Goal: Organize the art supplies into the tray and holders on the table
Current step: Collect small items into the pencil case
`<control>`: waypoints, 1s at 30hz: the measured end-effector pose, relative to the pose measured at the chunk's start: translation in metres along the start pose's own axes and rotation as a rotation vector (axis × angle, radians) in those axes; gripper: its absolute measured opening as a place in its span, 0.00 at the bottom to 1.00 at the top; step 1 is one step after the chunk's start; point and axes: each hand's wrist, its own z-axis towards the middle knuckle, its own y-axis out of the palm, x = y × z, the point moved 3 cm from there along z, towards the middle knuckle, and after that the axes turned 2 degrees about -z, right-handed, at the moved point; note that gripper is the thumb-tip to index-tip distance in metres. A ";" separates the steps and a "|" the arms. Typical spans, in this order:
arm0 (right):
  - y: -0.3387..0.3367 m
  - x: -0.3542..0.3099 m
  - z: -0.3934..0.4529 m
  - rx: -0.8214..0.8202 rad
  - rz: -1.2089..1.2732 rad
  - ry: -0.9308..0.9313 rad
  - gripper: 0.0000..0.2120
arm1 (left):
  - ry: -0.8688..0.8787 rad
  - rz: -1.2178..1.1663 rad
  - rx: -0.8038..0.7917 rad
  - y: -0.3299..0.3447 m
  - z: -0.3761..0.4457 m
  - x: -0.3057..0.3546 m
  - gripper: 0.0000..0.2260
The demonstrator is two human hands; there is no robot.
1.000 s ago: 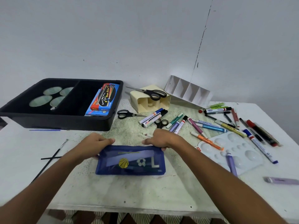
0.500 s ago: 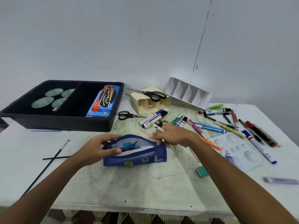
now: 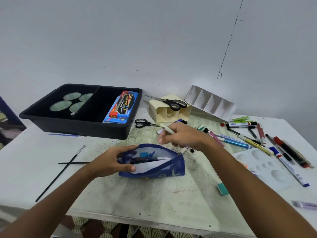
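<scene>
A blue mesh pencil pouch (image 3: 164, 170) lies open in the middle of the table, with small supplies and a white paper inside. My left hand (image 3: 113, 160) grips the pouch's left end and holds its mouth apart. Just above the pouch's right end, my right hand (image 3: 183, 136) holds several markers, one pale green marker (image 3: 165, 128) sticking out to the upper left. A black two-part tray (image 3: 82, 126) stands at the back left. A cream holder (image 3: 169, 111) and a white divided holder (image 3: 211, 103) lie tipped over at the back.
A blue box of colours (image 3: 122, 107) leans in the tray's right part. One pair of scissors (image 3: 169, 102) rests on the cream holder, another pair of scissors (image 3: 144, 123) lies before it. Several markers (image 3: 247, 136), a white palette (image 3: 267, 167), a teal eraser (image 3: 222, 188) lie right; brushes (image 3: 60, 172) left.
The pouch went from flat and zipped to open, its left end held up by my left hand. My right hand left the zip, gathered markers and lifted them. A teal eraser now lies at right.
</scene>
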 end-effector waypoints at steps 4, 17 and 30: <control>0.026 -0.024 0.006 -0.040 0.393 -0.128 0.07 | -0.008 -0.017 -0.003 0.000 0.000 -0.001 0.36; 0.076 -0.012 0.018 -0.078 -0.805 -0.139 0.08 | 0.011 -0.113 0.027 -0.002 0.000 -0.005 0.39; 0.016 0.078 -0.001 0.003 0.029 0.077 0.40 | 0.031 -0.370 0.243 -0.005 -0.008 -0.019 0.15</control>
